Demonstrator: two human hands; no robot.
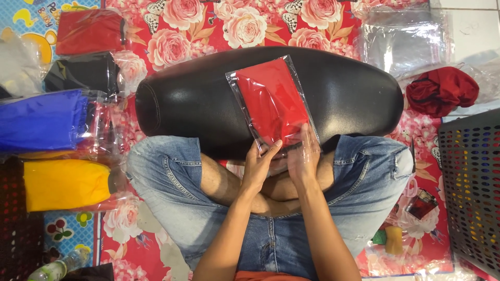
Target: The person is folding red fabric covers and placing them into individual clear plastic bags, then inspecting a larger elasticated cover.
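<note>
A folded red cloth in a clear plastic bag [271, 101] lies on a black padded seat cushion [187, 99] in front of my crossed legs. My left hand [259, 164] grips the bag's near open end, thumb and fingers on the plastic. Beside it, my right hand [303, 156] rests flat on the bag's transparent flap, partly covered by the plastic. Both hands meet at the bag's lower edge.
Bagged cloths lie stacked at left: red [88, 31], black [83, 73], blue [44, 119], yellow [65, 183]. Empty clear bags [403, 39] and a loose dark red cloth [441, 89] lie at right. A dark perforated basket [471, 187] stands at far right. A plastic bottle [54, 268] lies bottom left.
</note>
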